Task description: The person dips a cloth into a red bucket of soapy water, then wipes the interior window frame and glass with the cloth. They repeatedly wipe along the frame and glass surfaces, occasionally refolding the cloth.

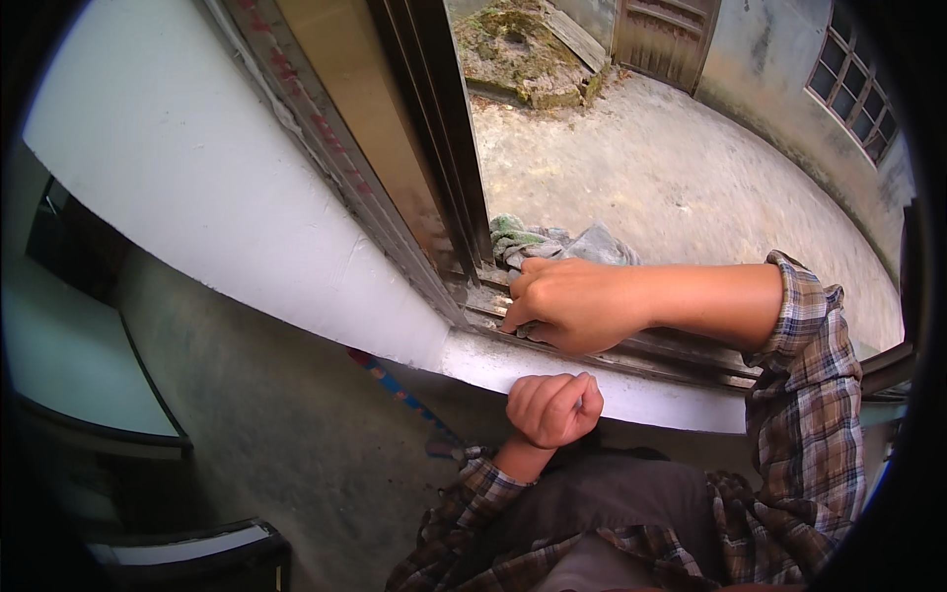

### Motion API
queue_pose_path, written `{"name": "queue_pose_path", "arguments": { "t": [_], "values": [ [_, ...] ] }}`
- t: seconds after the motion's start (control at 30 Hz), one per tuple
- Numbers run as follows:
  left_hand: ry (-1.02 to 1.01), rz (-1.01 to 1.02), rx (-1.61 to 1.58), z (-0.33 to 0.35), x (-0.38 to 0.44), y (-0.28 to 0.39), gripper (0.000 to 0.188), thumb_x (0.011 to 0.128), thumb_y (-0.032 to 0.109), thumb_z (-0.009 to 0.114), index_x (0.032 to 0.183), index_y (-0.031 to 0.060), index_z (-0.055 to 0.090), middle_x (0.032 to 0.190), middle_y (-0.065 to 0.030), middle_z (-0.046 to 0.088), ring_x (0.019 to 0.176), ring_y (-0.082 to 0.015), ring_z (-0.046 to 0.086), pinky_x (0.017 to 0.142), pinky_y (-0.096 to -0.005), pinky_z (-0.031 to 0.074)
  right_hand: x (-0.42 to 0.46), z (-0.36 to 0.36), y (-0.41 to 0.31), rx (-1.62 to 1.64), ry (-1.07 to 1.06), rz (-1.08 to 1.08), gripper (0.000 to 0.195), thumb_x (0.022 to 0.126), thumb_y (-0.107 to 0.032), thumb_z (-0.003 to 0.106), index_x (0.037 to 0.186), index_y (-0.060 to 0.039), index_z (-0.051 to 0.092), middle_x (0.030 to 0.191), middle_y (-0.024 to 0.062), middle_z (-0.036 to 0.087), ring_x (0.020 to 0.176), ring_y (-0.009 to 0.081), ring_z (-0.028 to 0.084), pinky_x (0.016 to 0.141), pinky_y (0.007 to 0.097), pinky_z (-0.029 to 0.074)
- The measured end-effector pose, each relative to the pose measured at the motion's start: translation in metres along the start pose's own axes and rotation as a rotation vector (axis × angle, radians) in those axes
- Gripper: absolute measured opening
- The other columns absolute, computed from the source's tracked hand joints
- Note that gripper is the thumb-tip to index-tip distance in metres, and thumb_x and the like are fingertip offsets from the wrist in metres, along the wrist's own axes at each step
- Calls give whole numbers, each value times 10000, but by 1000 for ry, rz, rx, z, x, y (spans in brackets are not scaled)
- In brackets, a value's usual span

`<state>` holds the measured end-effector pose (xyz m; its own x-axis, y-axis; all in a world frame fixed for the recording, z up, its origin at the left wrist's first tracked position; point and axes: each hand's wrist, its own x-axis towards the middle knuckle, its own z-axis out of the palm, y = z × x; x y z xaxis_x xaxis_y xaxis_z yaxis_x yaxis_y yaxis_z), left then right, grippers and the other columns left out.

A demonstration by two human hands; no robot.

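Note:
My right hand [570, 303] reaches over the metal track of a sliding window [681, 359], its fingers down in the grooves at the left corner. Its fingertips seem to pinch a bit of greyish cloth, mostly hidden by the hand. A crumpled grey and green rag [551, 240] lies just beyond the hand, on the outer side of the track. Curled into a fist, my left hand [555, 411] is in front of the white sill [636, 392], with nothing visible in it. The dark window frame [444, 140] stands to the left of my right hand.
A white wall [222, 170] borders the window on the left. Below the sill, a blue patterned pole [403, 396] leans near my left arm. Outside are a concrete yard [666, 177], a mossy mound [525, 59], a wooden door [666, 37] and a barred window [854, 89].

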<state>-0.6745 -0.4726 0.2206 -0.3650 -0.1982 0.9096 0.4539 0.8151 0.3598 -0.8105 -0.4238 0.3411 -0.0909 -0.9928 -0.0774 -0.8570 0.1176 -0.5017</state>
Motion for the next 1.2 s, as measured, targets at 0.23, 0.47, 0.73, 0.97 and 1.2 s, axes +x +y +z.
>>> {"name": "queue_pose_path", "arguments": {
  "t": [0.23, 0.47, 0.73, 0.97, 1.2],
  "values": [
    [9, 17, 11, 0, 0, 3, 154, 729, 83, 661, 866, 65, 594, 721, -32, 580, 543, -194, 526, 522, -297, 403, 8, 6, 0, -9, 253, -77, 269, 641, -51, 663, 909, -30, 641, 827, 166, 639, 871, 352, 571, 764, 426, 470],
    [15, 10, 20, 3, 3, 13, 158, 734, 78, 651, 879, 65, 590, 706, -22, 566, 531, -188, 520, 517, -297, 397, 20, 18, 1, -155, 398, -161, 254, 624, -79, 657, 873, -37, 632, 804, 120, 579, 859, 318, 541, 739, 397, 470],
    [-1, -1, 28, 1, 0, 7, 163, 727, 58, 648, 878, 63, 589, 710, -28, 563, 521, -186, 515, 514, -296, 395, 18, 5, -2, -158, 109, -112, 286, 653, -68, 629, 935, -42, 661, 862, 117, 589, 886, 319, 531, 768, 399, 460],
    [13, 10, 24, 0, 3, 7, 180, 716, 54, 653, 884, 62, 589, 719, -28, 565, 535, -187, 518, 526, -297, 398, 12, 11, 0, 50, 345, -136, 265, 614, -14, 641, 878, -29, 656, 844, 150, 620, 893, 348, 560, 798, 411, 456],
    [15, 8, 30, 1, 7, 10, 180, 728, 54, 640, 898, 64, 581, 707, -24, 554, 531, -186, 513, 527, -296, 395, 24, 12, 3, -64, 360, -195, 228, 639, -17, 631, 865, -34, 654, 827, 134, 583, 874, 326, 538, 763, 400, 454]
  ]
}}
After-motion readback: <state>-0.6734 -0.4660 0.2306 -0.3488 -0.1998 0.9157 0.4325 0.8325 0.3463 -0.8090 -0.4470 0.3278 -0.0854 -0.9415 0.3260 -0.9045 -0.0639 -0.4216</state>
